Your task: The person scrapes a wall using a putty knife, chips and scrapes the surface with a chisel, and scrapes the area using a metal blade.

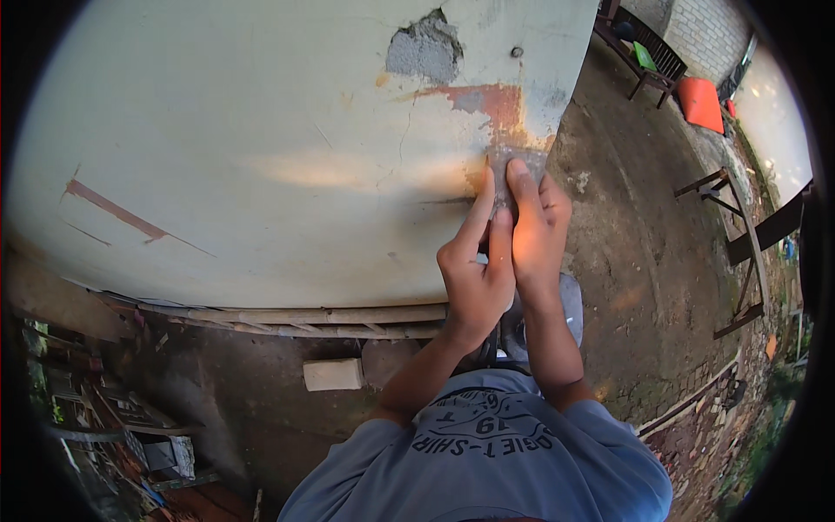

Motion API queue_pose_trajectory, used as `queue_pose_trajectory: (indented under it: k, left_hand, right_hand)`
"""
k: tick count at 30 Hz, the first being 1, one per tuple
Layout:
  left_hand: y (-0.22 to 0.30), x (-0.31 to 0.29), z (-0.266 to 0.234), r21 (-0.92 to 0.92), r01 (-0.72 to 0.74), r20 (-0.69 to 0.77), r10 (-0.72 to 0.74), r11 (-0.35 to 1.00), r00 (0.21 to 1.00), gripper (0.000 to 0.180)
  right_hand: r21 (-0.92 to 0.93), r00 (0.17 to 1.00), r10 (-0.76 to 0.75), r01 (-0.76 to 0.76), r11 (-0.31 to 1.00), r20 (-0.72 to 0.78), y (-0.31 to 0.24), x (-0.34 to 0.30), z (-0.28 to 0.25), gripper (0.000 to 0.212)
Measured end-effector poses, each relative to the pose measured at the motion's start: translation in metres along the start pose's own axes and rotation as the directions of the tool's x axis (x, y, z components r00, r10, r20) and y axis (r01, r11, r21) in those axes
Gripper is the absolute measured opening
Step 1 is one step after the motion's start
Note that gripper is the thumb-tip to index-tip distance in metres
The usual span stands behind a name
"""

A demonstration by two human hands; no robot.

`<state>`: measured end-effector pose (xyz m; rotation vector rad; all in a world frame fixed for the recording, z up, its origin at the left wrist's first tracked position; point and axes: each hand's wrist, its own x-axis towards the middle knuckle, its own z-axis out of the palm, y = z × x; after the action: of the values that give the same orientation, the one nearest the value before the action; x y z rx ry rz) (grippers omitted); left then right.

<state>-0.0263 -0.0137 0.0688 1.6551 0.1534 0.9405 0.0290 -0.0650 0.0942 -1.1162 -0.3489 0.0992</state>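
Step in hand, as we are judging it: hands pressing a flat greyish piece (502,164) against the pale wall (261,104), near its edge. Left hand (477,274), right hand (539,230): both narrowed, holding the piece at their fingertips. Next move: calling, we are judging, for steady, even pressure. Surface: red-brown patch (502,106) showing just beyond the hands, broken plaster (424,50) farther. Room: bamboo poles (391,315) lying below-left of them, slatted bench (665,63) standing well off right.
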Motion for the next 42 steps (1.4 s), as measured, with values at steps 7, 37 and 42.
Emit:
queue_pose_trajectory:
  k: [7,37,42]
  left_hand:
    - [-0.01,-0.006,0.0,0.061,0.03,0.056,-0.033,0.998,0.998,0.041]
    - [-0.048,-0.018,-0.006,0.113,-0.072,-0.028,0.075,0.991,0.997,0.037]
    - [-0.045,-0.024,-0.007,0.041,0.011,0.008,-0.011,0.999,1.0,0.037]
  right_hand:
    - [0.009,0.995,-0.043,0.044,0.999,-0.085,0.013,-0.001,0.001,0.022]
    - [-0.066,0.996,-0.043,0.038,0.997,-0.082,0.045,-0.011,-0.007,0.022]
    - [-0.037,0.995,-0.025,0.022,0.999,-0.097,0.049,-0.013,-0.009,0.022]
